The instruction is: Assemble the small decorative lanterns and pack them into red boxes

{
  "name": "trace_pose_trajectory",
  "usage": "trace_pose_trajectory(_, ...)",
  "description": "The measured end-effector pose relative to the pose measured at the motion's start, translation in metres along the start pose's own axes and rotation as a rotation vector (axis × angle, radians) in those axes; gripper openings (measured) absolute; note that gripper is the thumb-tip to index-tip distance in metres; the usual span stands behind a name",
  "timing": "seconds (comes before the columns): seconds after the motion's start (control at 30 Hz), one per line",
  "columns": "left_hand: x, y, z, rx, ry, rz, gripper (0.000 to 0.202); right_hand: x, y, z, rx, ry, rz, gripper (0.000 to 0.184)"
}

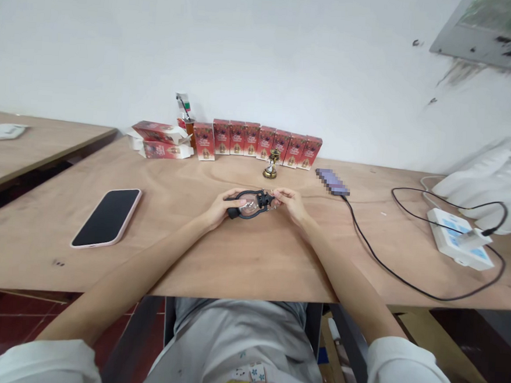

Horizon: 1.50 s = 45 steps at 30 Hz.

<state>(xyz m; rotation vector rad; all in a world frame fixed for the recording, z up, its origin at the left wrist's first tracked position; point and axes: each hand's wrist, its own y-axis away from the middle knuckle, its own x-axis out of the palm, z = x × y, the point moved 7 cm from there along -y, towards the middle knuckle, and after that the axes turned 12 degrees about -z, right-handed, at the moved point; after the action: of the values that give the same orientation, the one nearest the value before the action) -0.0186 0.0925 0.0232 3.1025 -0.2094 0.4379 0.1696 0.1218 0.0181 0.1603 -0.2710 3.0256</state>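
My left hand [220, 208] is wrapped round a small black lantern frame with a clear glass globe [249, 205], lying sideways just above the wooden table [251, 255]. My right hand [290, 203] pinches the frame's right end, fingers closed; what sits between the fingertips is too small to name. A finished small brass lantern [271, 163] stands upright a little beyond the hands.
A row of red boxes [259, 140] lines the wall, with two more lying flat at its left [159, 140]. A black phone in a pink case [107, 217] lies at left. A purple phone [332, 182] with a black cable [390, 268] and a white power strip [459, 238] are at right. White cloth [497, 179] sits far right.
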Motion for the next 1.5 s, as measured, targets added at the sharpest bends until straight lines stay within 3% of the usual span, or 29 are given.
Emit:
trace_pose_trajectory(0.43,0.001,0.0,0.0,0.049,0.005,0.035,0.042,0.002,-0.001,-0.003,0.008,0.054,0.055,0.044)
trace_pose_trajectory(0.77,-0.001,-0.002,0.001,0.053,0.047,0.055,0.047,0.016,0.002,-0.017,0.086,0.002,0.203,0.047)
trace_pose_trajectory(0.97,-0.001,-0.002,0.001,0.056,0.012,0.026,0.05,0.006,-0.004,-0.015,0.06,0.002,0.057,0.048)
trace_pose_trajectory(1.23,-0.002,-0.004,0.002,0.162,-0.106,-0.095,0.052,-0.012,-0.012,-0.002,-0.121,0.078,-0.179,0.046)
trace_pose_trajectory(1.5,-0.001,-0.004,0.006,0.059,-0.044,-0.083,0.049,-0.013,-0.013,-0.002,-0.156,0.135,-0.18,0.044)
